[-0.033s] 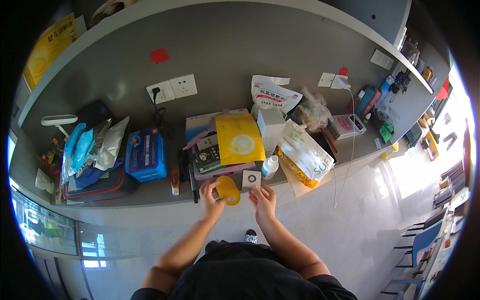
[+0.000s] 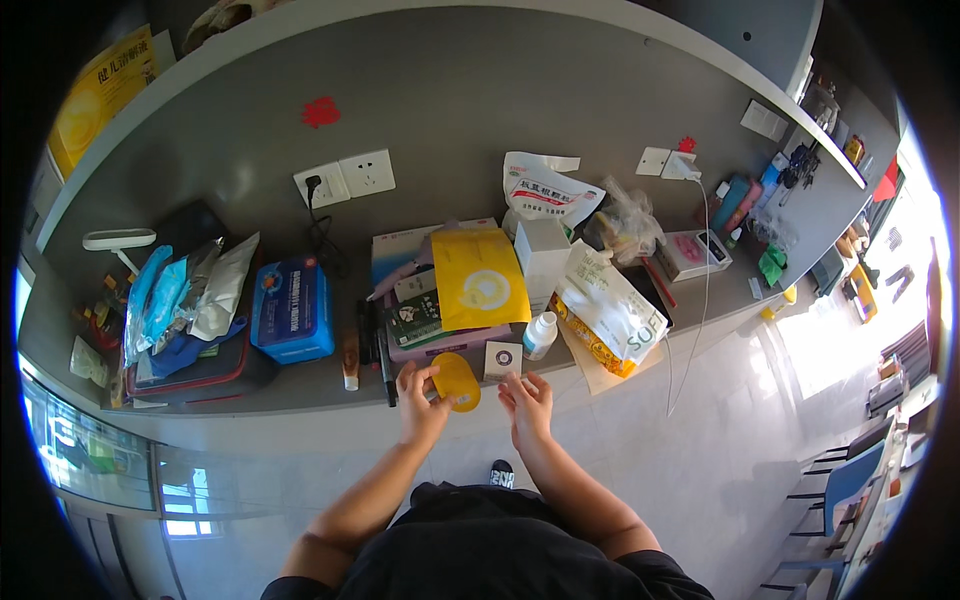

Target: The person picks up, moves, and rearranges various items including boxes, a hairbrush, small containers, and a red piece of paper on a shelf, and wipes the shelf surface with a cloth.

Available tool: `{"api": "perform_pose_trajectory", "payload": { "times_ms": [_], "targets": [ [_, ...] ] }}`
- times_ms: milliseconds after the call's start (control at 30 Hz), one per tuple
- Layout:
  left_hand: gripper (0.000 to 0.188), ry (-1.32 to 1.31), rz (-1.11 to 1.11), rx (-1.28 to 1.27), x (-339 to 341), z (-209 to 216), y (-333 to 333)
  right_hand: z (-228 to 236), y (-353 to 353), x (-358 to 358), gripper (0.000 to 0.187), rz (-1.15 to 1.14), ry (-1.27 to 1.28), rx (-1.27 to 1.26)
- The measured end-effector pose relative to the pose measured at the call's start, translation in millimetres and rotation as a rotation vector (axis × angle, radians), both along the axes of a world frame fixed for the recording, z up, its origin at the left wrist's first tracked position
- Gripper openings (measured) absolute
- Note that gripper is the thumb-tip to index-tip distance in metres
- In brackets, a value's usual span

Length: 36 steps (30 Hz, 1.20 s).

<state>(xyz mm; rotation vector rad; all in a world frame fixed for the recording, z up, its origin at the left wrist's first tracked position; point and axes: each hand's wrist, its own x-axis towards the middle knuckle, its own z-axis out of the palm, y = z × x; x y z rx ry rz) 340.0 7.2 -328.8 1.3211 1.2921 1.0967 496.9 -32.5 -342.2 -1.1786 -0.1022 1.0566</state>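
Bottle beside small box, yellow pouch behind, hands in front

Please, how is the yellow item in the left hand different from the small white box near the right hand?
The yellow item has a rounded outline, while the small white box has straight edges. The yellow item is held in the left hand; the small white box sits beyond the fingertips of the right hand. Both look smaller than the blue box.
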Motion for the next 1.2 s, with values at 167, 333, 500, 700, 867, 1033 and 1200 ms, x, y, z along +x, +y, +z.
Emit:
{"api": "perform_pose_trajectory", "payload": {
  "times_ms": [167,333,500,700,867,1033,1200],
  "targets": [
    [0.042,0.469,-0.027,0.527,-2,-7,-7,-4,-4,1,0.043,0.04,0.01,-0.019],
    [0.03,0.456,-0.094,0.731,5,20,-15,4,-9,0,0.03,0.076,-0.068,-0.036],
    [0.018,0.21,-0.367,0.954,18,119,-11,80,-16,-3,0.019,0.155,-0.311,0.351],
    [0.024,0.182,-0.501,1.403,15,272,5,209,-21,29,0.016,0.191,-0.731,0.785],
    [0.024,0.27,-0.474,1.719,11,395,18,324,-15,75,0.013,-0.153,-1.308,1.063],
    [0.013,0.531,-0.437,1.61,22,492,35,449,23,100,0.012,-0.308,-1.456,1.024],
    [0.022,0.863,-0.523,1.311,73,543,85,530,100,147,0.015,-0.13,-1.825,0.688]
  ]
}}
